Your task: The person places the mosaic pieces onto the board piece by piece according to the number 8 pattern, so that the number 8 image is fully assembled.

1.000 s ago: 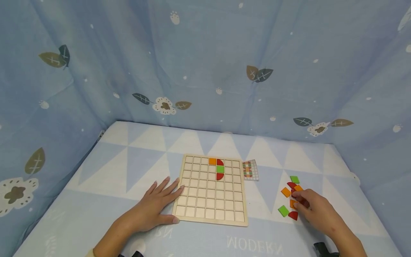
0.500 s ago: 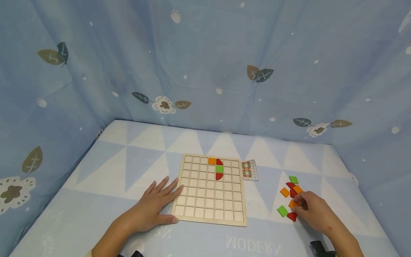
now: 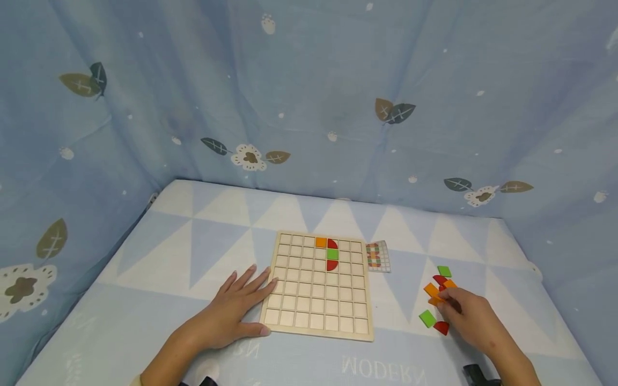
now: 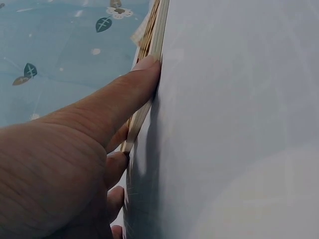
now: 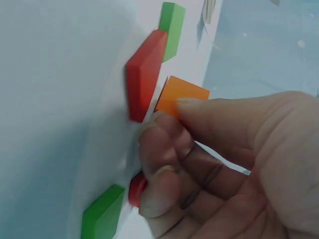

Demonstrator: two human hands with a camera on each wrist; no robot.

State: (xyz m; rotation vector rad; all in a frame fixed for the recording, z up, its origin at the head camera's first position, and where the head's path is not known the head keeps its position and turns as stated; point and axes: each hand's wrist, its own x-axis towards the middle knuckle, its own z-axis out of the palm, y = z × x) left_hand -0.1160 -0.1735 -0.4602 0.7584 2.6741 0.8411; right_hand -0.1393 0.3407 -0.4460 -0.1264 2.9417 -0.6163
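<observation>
My right hand point(image 3: 470, 316) pinches an orange square tile point(image 5: 182, 93) between thumb and fingers, over the loose tiles on the right side of the table. Around it lie green square tiles point(image 3: 427, 318), red quarter-round tiles point(image 3: 441, 327) and more orange squares, some partly hidden by the fingers. My left hand point(image 3: 232, 310) lies spread at the left of the wooden grid board point(image 3: 316, 306), fingertips and thumb at its edge. Near the board's far edge sit an orange square point(image 3: 321, 243), two red quarter-rounds point(image 3: 332, 265) and a green square point(image 3: 332, 254) in cells.
A small pattern card point(image 3: 378, 256) lies against the board's right side. The table has a cloth point(image 3: 217, 246) with pale blue and white triangles. Behind and at the sides hangs a blue curtain point(image 3: 309, 96) with leaf prints.
My right hand has taken hold of an orange tile and shifted it a little away from me and left among the loose ones. The left hand and the board stay put.
</observation>
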